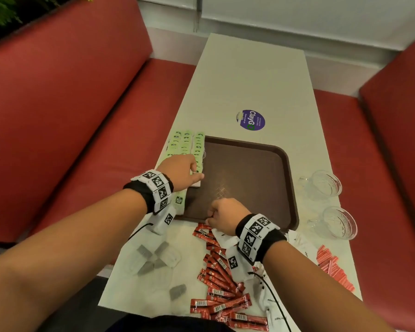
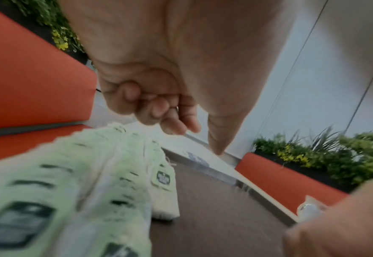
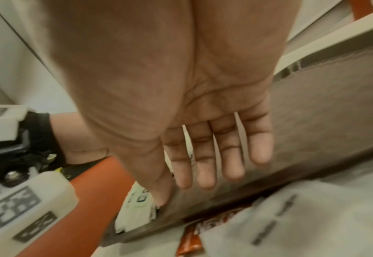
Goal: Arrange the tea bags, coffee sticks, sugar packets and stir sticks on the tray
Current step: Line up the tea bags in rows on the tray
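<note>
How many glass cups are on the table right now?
2: far glass cup and near glass cup, both on the table right of the brown tray. None visibly hidden.

A long pale bench (image 1: 247,75) runs away from the hands toward a white wall (image 1: 297,13) at its far end, with a round purple sticker (image 1: 250,120) on its top beyond them. Red upholstered booth seats flank it, one seat (image 1: 65,97) to the left of the hands and another seat (image 1: 391,130) to their right. Behind the left backrest stands a dark planter of green foliage (image 2: 49,20) with small yellow flowers, and a similar planter (image 2: 326,156) sits behind the right backrest; the light is soft and even.
</note>
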